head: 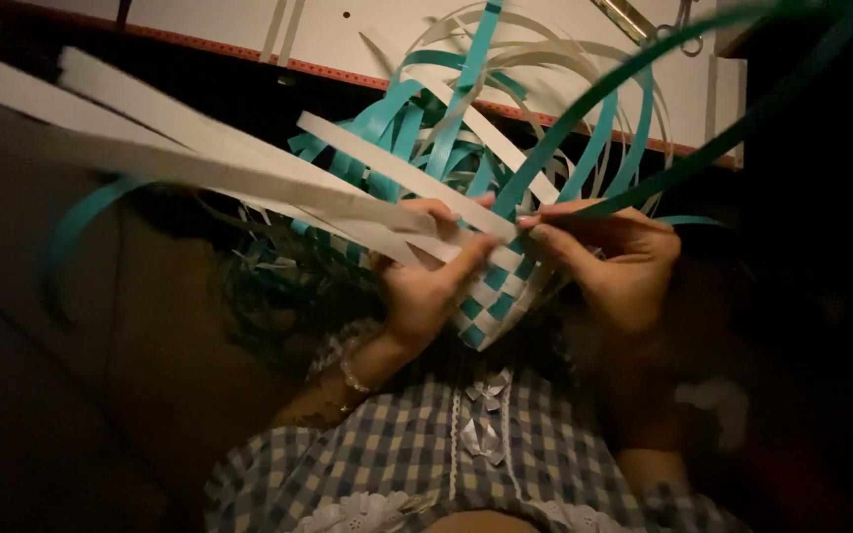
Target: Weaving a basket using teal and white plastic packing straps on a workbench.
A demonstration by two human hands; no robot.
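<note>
No packages, labels, signs or screens in view.

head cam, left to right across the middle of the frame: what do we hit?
Loose white strips fanning out at left → left hand → woven teal-and-white checkered piece held between both hands → right hand → long teal strips running off to the upper right.

The long white strips (150, 138) are blurred and cut by the left edge. The scissors (644, 20) are cut by the top edge. The floor is too dark to tell.
</note>
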